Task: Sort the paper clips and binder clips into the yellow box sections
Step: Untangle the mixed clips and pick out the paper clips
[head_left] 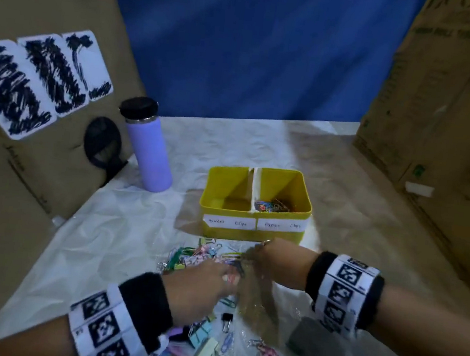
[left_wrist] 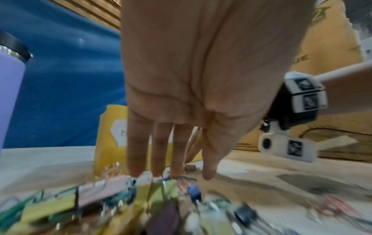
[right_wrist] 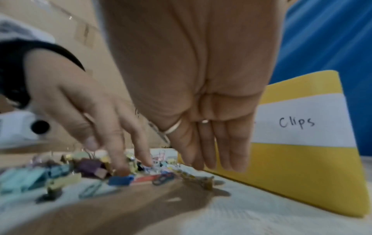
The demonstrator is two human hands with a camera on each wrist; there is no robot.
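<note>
The yellow box (head_left: 252, 234) has two sections labelled "Binder Clips" on the left and "Paper Clips" on the right. Coloured paper clips (head_left: 272, 206) lie in the right section; nothing shows in the left one. A mixed pile of clips (head_left: 198, 256) lies just in front of the box. My left hand (head_left: 207, 276) reaches down into it, straight fingers (left_wrist: 161, 159) touching the clips, one fingertip by a blue binder clip (right_wrist: 120, 179). My right hand (head_left: 266, 256) hangs beside the box front (right_wrist: 302, 167), fingers (right_wrist: 221, 152) straight, above the pile's right edge.
More binder and paper clips (head_left: 210, 346) are scattered on the white paper nearer to me. A purple bottle (head_left: 149, 151) stands left of the box, with a black round object (head_left: 102, 142) behind it. Cardboard walls (head_left: 443, 118) close both sides; a grey lump (head_left: 312, 342) lies under my right forearm.
</note>
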